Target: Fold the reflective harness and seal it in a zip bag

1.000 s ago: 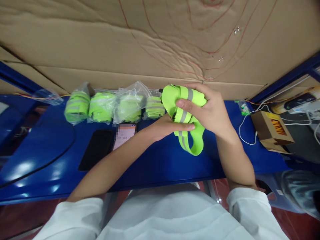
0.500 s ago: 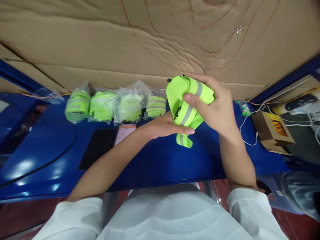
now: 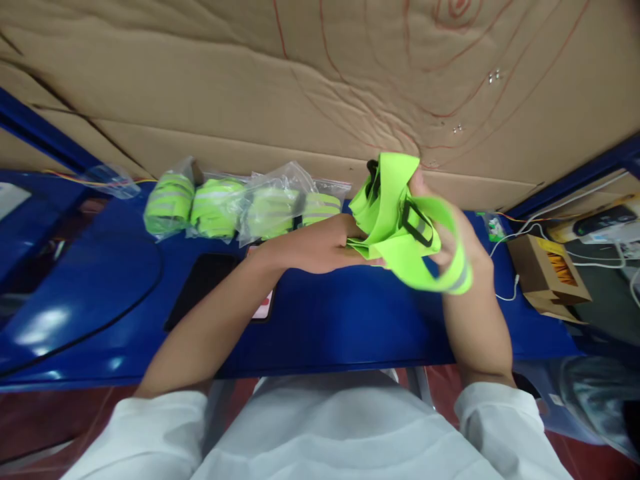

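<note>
A neon-yellow reflective strap bundle (image 3: 383,207) with grey stripes and black buckles is held up above the blue table, between both my hands. My left hand (image 3: 320,243) grips its lower left side, the fingers partly covered by the folds. Behind the bundle, my right hand (image 3: 460,233) grips its right side, and most of those fingers are hidden. One loose strap end curves out in a loop in front of my right wrist. Several similar bundles in clear plastic bags (image 3: 217,208) stand in a row along the back of the table, left of my hands.
A dark phone-like slab (image 3: 200,287) and a lit phone (image 3: 264,307) lie by my left forearm. Cardboard (image 3: 200,87) with red curved lines walls the back of the blue table (image 3: 340,320). At right are an open cardboard box (image 3: 545,270) and white cables (image 3: 505,250).
The bundle has been turned over in my hands, so a black buckle now faces me. Its loose end has swung right, and my right hand has gone behind it. The view has shifted slightly.
</note>
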Demonstrator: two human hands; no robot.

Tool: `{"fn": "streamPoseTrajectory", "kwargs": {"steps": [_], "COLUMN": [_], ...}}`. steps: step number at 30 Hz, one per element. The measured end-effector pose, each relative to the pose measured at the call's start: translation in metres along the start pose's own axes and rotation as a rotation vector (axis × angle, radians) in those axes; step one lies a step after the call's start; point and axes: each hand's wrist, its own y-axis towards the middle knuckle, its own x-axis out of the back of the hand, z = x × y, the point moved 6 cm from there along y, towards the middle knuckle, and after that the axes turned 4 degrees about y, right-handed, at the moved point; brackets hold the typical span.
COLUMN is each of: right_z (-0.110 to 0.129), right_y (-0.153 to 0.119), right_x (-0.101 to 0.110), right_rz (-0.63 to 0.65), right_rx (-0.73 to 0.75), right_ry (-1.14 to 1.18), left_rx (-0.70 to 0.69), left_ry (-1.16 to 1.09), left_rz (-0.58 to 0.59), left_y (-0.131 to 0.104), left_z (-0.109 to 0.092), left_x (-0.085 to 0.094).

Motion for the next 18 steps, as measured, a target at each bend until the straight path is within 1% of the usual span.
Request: {"fn": "streamPoseTrajectory", "kwargs": {"steps": [2, 3, 4, 5, 6, 8, 9, 10, 12, 14, 16, 18], "right_z": [-0.004, -0.006, -0.008, -0.01, -0.011, -0.005, 0.0, 0.006, 0.019, 0.032, 0.043, 0.049], "right_y": [0.002, 0.003, 0.003, 0.002, 0.001, -0.005, -0.009, -0.013, -0.019, -0.022, -0.025, -0.026], "right_x": [-0.008, -0.01, -0.008, -0.003, 0.005, 0.024, 0.031, 0.036, 0.039, 0.035, 0.026, 0.018], "right_rz": [0.082, 0.103, 0.077, 0.011, -0.085, -0.29, -0.358, -0.394, -0.401, -0.379, -0.344, -0.309], "right_rx": [-0.05, -0.082, -0.104, -0.111, -0.098, -0.027, 0.013, 0.046, 0.087, 0.125, 0.173, 0.204], "right_ry": [0.098, 0.152, 0.185, 0.191, 0.164, 0.049, -0.02, -0.086, -0.193, -0.271, -0.325, -0.352], "left_rx": [-0.003, 0.002, 0.011, 0.027, 0.049, 0.094, 0.114, 0.126, 0.098, 0.047, 0.049, 0.12], "left_ry": [0.029, 0.046, 0.057, 0.061, 0.056, 0.009, -0.031, -0.08, -0.184, -0.277, -0.323, -0.339], "left_rz": [0.018, 0.027, 0.028, 0.026, 0.031, 0.039, 0.036, 0.019, -0.054, -0.179, -0.291, -0.354], "left_y": [-0.001, -0.002, -0.003, -0.004, -0.005, -0.007, -0.009, -0.01, -0.01, -0.007, -0.003, 0.002], "left_z": [-0.002, -0.002, -0.002, -0.001, 0.001, 0.004, 0.006, 0.007, 0.006, 0.002, 0.001, 0.004], "left_x": [0.0, 0.001, 0.004, 0.007, 0.011, 0.02, 0.024, 0.029, 0.036, 0.037, 0.03, 0.016]}}
